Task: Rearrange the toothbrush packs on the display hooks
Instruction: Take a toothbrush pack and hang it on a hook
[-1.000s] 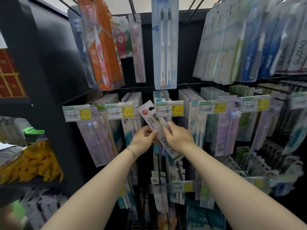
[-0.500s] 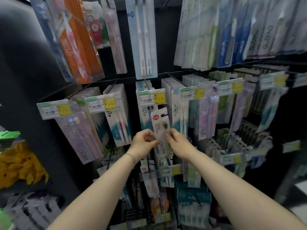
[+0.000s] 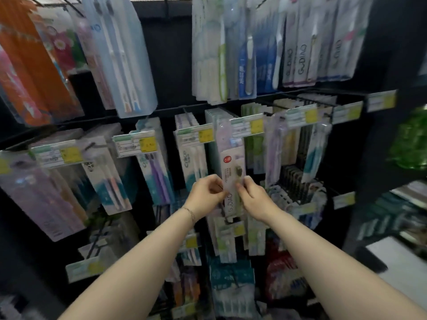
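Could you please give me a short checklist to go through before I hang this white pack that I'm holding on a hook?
1. Left hand grips the left edge of the white pack: ok.
2. Right hand pinches its right edge: ok.
3. Pack upright, red logo at the top: ok.
4. Pack's top edge sits below the price label, not caught on it: ok.
5. Hang hole open and lined up: cannot tell, the top of the pack is blurred.
6. Same kind as the hanging pack right behind it: cannot tell, that one is too blurred to read.
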`<state>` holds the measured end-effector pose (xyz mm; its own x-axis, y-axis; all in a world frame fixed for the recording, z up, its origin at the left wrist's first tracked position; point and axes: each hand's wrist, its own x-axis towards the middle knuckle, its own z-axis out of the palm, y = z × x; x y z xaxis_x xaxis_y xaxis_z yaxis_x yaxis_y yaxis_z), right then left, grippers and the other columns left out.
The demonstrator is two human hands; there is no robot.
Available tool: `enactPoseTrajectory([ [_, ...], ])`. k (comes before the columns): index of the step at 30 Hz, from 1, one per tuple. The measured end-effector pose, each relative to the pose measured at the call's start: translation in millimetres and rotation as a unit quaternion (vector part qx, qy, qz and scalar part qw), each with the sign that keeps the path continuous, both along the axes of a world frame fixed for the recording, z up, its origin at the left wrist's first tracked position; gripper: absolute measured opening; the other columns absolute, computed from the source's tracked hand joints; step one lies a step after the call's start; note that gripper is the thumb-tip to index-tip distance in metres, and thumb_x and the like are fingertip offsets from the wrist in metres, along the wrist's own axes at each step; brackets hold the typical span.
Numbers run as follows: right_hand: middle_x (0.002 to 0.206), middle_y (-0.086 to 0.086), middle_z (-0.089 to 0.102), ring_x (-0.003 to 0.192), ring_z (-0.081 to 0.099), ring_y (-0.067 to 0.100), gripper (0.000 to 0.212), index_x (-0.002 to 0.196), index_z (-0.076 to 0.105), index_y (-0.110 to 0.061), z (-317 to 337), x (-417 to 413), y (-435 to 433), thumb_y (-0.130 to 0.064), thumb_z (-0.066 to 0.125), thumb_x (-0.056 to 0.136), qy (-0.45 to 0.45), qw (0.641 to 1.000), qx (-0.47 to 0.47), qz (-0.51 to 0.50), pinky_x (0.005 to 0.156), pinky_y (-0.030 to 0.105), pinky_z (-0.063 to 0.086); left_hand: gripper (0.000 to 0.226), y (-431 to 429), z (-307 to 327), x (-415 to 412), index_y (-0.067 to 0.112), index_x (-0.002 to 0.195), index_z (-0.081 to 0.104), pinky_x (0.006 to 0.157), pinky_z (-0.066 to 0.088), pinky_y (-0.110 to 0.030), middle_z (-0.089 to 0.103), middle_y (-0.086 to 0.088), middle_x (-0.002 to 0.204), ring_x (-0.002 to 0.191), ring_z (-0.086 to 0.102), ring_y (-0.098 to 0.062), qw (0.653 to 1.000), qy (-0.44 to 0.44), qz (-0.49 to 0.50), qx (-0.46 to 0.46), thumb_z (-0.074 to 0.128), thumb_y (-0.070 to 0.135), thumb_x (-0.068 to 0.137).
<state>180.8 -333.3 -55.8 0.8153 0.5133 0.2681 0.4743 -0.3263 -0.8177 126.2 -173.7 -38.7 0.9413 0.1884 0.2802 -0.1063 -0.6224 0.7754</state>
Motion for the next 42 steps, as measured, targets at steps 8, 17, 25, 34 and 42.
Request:
enactPoseTrajectory([
  [8, 0.074, -0.013, 0.051, 0.067, 0.048, -0.002, 0.018, 0.084, 0.038, -0.033, 6.5, 55.2, -85.9, -0.038, 0.036, 0.101, -0.003, 1.0, -0.014, -0.008, 0.056, 0.018, 0.034, 0.01, -87.1, 1.0, 57.5, 0.017, 0.088, 0.065, 0.08, 0.058, -0.042, 0.073, 0.0, 0.085, 0.082, 0.07, -0.014, 1.0, -0.005, -0.007, 0.005, 0.072, 0.021, 0.083],
  [17, 0.113, -0.004, 0.057, 0.108, 0.053, 0.014, 0.031, 0.122, 0.048, -0.024, 5.1, 112.7, -168.1, -0.042, 0.037, 0.1, 0.016, 0.999, -0.017, -0.041, 0.091, 0.031, 0.042, 0.011, -171.2, 4.6, 116.5, 0.02, 0.089, 0.067, 0.082, 0.057, -0.044, 0.074, -0.001, 0.087, 0.085, 0.07, -0.017, 1.0, 0.007, -0.028, -0.006, 0.063, 0.03, 0.089],
  [25, 0.109, 0.002, 0.06, 0.103, 0.058, 0.02, 0.026, 0.108, 0.048, -0.018, 5.8, 160.5, -212.6, -0.039, 0.035, 0.101, 0.03, 0.997, -0.028, -0.067, 0.08, 0.031, 0.043, 0.012, -219.5, 13.3, 164.1, 0.022, 0.087, 0.062, 0.075, 0.055, -0.031, 0.071, -0.003, 0.084, 0.081, 0.066, -0.016, 0.999, 0.028, -0.043, 0.012, 0.06, 0.033, 0.092],
  [34, 0.11, 0.006, 0.059, 0.093, 0.06, 0.022, 0.029, 0.123, 0.031, -0.016, 11.1, 200.2, -222.1, -0.034, 0.035, 0.101, 0.032, 0.988, -0.013, -0.151, 0.083, 0.042, 0.05, 0.012, -241.9, 18.3, 213.3, 0.017, 0.099, 0.058, 0.078, 0.053, -0.033, 0.066, -0.005, 0.093, 0.088, 0.064, -0.021, 0.996, 0.028, -0.071, 0.04, 0.057, 0.028, 0.094],
  [42, 0.099, 0.002, 0.061, 0.083, 0.06, 0.026, 0.025, 0.119, 0.038, -0.023, 29.9, 230.1, -222.3, -0.038, 0.027, 0.102, -0.057, 0.973, -0.007, -0.223, 0.07, 0.038, 0.045, 0.02, -254.4, 30.1, 246.2, 0.015, 0.114, 0.056, 0.081, 0.048, -0.026, 0.062, 0.001, 0.102, 0.095, 0.059, -0.014, 0.997, -0.019, -0.081, 0.005, 0.053, 0.023, 0.095],
])
